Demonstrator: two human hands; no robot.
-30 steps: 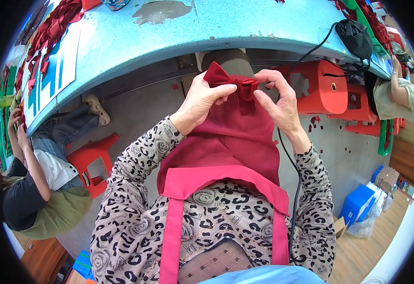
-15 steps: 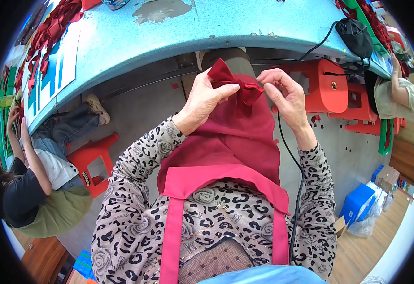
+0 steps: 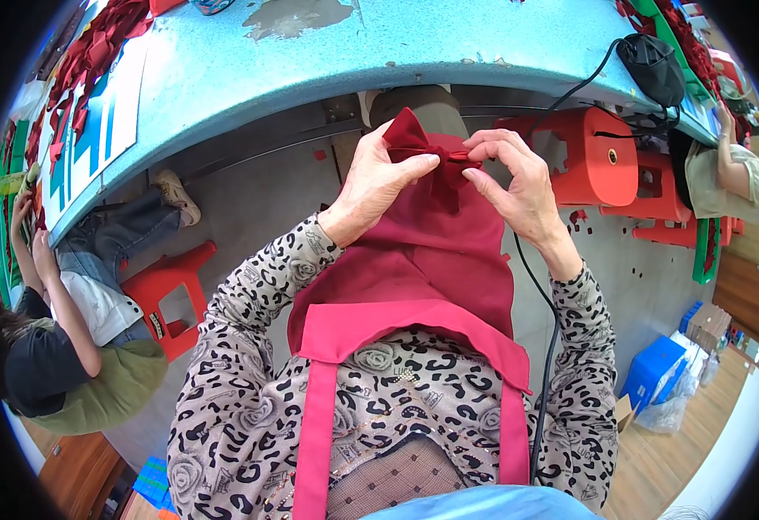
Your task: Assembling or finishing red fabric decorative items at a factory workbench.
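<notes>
Left grip (image 3: 369,191) and right grip (image 3: 522,192) pinch a red bow (image 3: 449,163); the shirt (image 3: 436,394) seemingly bears small lettering (image 3: 403,373).

Bright light; pale glare on blue tabletop (image 3: 414,39); fisheye-bent edges, black corners.

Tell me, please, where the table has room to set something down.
The table is bare between the white sheet and grey patch, and right of that patch, short of the black bag. Red ribbons crowd the left end; the bag, the right.
</notes>
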